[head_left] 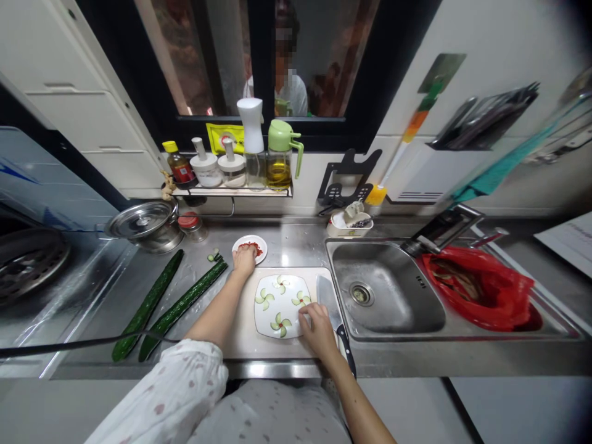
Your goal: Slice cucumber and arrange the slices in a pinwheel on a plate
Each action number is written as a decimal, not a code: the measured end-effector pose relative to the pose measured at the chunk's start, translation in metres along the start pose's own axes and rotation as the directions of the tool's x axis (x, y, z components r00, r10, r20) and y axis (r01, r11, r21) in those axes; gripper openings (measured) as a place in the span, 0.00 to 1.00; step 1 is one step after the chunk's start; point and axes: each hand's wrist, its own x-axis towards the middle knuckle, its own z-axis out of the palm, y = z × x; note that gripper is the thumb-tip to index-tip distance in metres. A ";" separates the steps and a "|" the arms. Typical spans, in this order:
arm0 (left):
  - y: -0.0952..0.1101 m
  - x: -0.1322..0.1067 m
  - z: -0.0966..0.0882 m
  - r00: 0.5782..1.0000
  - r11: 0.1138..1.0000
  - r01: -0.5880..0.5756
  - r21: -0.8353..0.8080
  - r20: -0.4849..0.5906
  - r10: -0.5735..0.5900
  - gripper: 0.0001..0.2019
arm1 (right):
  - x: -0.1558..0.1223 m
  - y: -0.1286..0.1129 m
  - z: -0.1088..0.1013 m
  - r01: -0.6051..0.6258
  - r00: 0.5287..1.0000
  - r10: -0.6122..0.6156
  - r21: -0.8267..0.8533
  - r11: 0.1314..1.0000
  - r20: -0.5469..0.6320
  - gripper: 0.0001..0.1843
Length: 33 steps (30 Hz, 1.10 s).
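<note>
My left hand [244,259] reaches into a small white dish [263,242] of chopped red pieces [259,250]. Its fingertips bend down together among them; what they grip is hidden. At the right edge of a white square plate [263,320], my right hand [320,333] is held with thumb and forefinger close together, and anything between them is too small to make out. Thin green-edged slices form several pinwheels on the plate, such as the lower pinwheel [280,325]; the lower and right ones show red centres. Under the plate lies a pale cutting board [240,345], with a black-handled knife [345,348] along its right side.
Two long cucumbers [155,296] [187,305] and a few cut ends [213,254] lie at left, near a lidded steel pot [148,225]. A sink [393,296] and a red plastic bag [490,302] are at right. Above hangs a condiment shelf [235,192].
</note>
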 end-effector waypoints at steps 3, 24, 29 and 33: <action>0.001 -0.004 0.001 0.985 0.967 0.165 -0.193 -0.026 -0.173 0.09 | 0.003 0.000 0.002 0.009 1.000 -0.009 -0.007 1.000 0.001 0.08; 0.034 -0.112 -0.018 0.999 0.529 0.001 -0.849 0.026 0.039 0.09 | 0.089 -0.053 0.004 0.157 0.988 -0.157 0.092 0.983 -0.012 0.08; 0.036 -0.126 -0.021 1.000 0.435 -0.005 -0.901 0.007 0.026 0.10 | 0.092 -0.059 0.006 0.214 0.977 -0.214 0.080 0.974 -0.008 0.09; 0.037 -0.130 -0.022 1.000 0.349 0.013 -0.937 0.015 0.001 0.11 | 0.091 -0.061 0.007 0.238 0.971 -0.239 0.077 0.968 -0.001 0.08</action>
